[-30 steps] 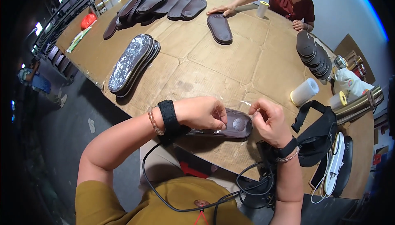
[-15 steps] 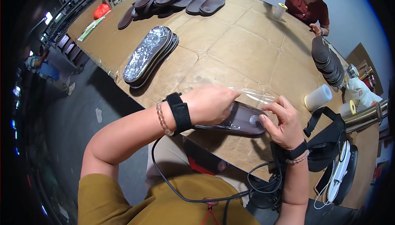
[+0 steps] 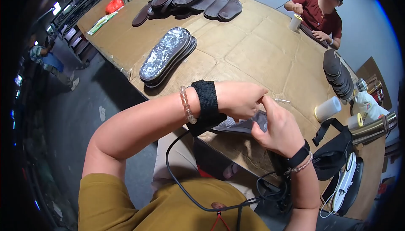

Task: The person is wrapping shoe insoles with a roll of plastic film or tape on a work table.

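Close to the table edge in front of me is a dark brown shoe sole (image 3: 240, 127), partly hidden by both hands. Loose clear plastic film (image 3: 283, 101) shows just beyond its right end. My left hand (image 3: 241, 99) is closed above the sole, its fingertips turned down and mostly hidden; it seems to pinch the film. My right hand (image 3: 279, 126) curls round the sole's right end, thumb on the near side and index finger touching my left fingers. Farther left lies a stack of soles (image 3: 168, 58), the top one in shiny clear film.
A pile of brown soles (image 3: 190, 0) lies at the far left of the cardboard-covered table (image 3: 253, 54). On the right are a fanned stack (image 3: 337, 75), a film roll (image 3: 328, 108), a black bag (image 3: 335, 151) and cables. A co-worker (image 3: 318, 18) handles a sole across the table.
My left hand has moved right and met my right hand at the sole's end. The sole is more covered by my hands. The co-worker has lowered a raised sole to the table.
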Tool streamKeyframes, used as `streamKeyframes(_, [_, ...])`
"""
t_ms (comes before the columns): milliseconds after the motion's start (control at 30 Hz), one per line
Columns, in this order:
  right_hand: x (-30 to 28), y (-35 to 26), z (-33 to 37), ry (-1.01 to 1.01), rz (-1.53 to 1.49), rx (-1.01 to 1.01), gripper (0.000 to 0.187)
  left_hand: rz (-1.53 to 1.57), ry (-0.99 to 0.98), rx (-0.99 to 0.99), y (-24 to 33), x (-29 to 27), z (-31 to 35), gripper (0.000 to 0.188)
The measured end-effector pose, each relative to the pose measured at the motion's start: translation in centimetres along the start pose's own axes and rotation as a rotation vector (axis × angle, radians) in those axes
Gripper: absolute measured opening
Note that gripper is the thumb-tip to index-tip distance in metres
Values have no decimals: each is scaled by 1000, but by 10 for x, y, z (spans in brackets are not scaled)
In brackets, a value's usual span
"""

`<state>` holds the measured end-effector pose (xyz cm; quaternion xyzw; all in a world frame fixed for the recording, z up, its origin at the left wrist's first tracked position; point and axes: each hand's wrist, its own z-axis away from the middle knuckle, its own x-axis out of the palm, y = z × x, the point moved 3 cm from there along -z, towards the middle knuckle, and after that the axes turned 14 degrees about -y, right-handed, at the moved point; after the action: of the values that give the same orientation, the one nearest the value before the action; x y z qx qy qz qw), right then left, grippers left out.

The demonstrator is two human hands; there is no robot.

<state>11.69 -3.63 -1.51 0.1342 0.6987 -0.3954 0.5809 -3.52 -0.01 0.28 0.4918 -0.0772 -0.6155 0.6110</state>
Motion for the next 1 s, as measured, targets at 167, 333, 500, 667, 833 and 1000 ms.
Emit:
streamKeyframes(167, [12, 5, -9, 40, -226, 24, 44, 16, 216, 30, 1, -10, 24, 65])
streamKeyframes(333, [15, 2, -16, -196, -283, 183, 31, 77, 312, 39, -29, -22, 37, 48])
streamKeyframes(500, [12, -4, -12, -80, -164, 35, 12, -383, 549, -188, -49, -21, 31, 41])
streamKeyframes(667, [11, -8, -18, 37, -36, -231, 15, -567, 544, -324, -52, -1, 9, 44])
streamKeyframes(833, [25, -5, -28, -73, -191, -108, 18, -581, 504, -328, -57, -5, -8, 10])
streamKeyframes(1000, [25, -8, -28, -166, -399, -177, 9, -570, 570, -310, -60, -19, -6, 11])
